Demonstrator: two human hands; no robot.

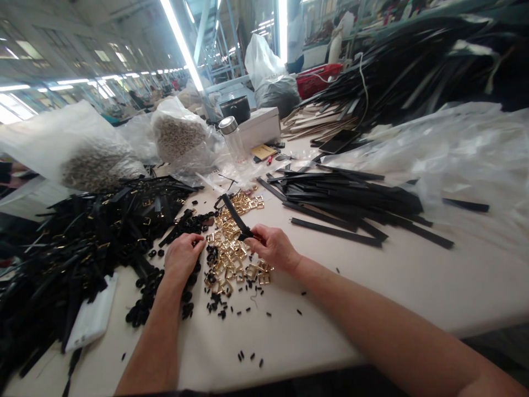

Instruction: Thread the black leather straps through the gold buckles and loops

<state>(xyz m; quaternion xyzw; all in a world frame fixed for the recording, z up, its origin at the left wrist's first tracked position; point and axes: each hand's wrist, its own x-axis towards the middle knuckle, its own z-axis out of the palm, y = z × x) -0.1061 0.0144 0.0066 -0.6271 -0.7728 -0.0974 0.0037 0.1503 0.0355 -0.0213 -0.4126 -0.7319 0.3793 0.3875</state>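
Note:
My right hand (275, 246) is closed round the lower end of a black strap (233, 214), which slants up and to the left. Close by, my left hand (182, 255) has its fingers curled together at the edge of the buckle pile; whatever is in its fingertips is too small to make out. Between and beyond the hands lie many gold metal buckles (231, 251). Small round black pieces (142, 311) are heaped beside and under my left forearm. Tiny black bits (215, 303) are scattered in front of the buckles.
A tangled heap of black straps with gold buckles (103, 226) covers the left side, beside a white box-like object (93, 314). Loose black straps (343, 198) lie at right near clear plastic sheeting (467, 149). Behind stand a glass bottle (233, 140) and filled plastic bags (179, 132).

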